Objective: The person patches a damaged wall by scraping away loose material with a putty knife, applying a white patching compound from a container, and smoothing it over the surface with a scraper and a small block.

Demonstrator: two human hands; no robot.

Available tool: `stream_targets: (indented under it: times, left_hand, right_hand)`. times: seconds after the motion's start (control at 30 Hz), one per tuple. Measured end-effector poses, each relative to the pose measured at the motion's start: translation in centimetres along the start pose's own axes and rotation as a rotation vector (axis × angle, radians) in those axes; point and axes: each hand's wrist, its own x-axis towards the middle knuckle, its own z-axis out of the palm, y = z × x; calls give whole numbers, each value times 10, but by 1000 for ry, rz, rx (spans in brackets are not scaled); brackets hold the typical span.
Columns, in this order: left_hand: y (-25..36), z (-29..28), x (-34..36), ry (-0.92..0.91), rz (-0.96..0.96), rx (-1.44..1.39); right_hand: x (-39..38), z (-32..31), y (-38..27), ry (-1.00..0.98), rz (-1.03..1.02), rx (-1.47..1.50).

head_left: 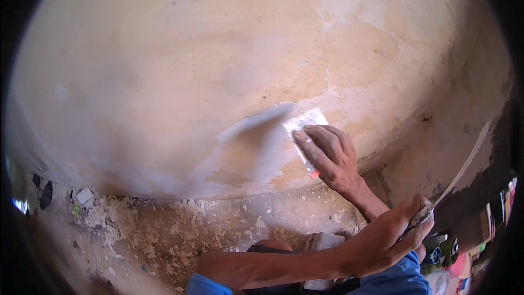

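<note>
My right hand (334,155) is closed round a small flat putty knife (315,116) with a white-smeared blade and a bit of orange at its lower end. Its blade is at the wall (207,76), beside a pale, whitish patch (267,113). Crossing in front of my right arm, my left forearm reaches to the right. My left hand (401,232) grips what looks like a wide putty knife (464,166), seen nearly edge-on as a long pale strip slanting up and right. Fingers hide most of its grip.
Flakes of paint and plaster litter the floor (147,235) along the wall's foot. A white block-like piece (84,196) lies at the left. Behind my left arm is a pale block (327,240). Assorted coloured things, including a green bottle-like item (447,250), crowd the lower right.
</note>
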Motion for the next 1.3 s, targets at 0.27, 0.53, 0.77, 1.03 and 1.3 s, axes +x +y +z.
stream_targets:
  times: [0.27, 0.53, 0.77, 1.03, 1.3]
  left_hand:
    - [-20, 6, 4, -44, -21, 139]
    - [-14, 2, 16, -77, -126, 185]
    - [-18, -3, 15, -33, -145, 175]
    - [-27, 6, 16, -18, -143, 250]
    - [-31, 1, 13, 41, -89, 250]
  right_hand:
    - [-30, -3, 72, 142, -27, -263]
    - [10, 17, 109, 118, -32, -401]
    - [-56, 6, 93, 7, 252, -330]
    - [30, 23, 71, 485, 610, -233]
    - [11, 47, -1, 256, 374, -63]
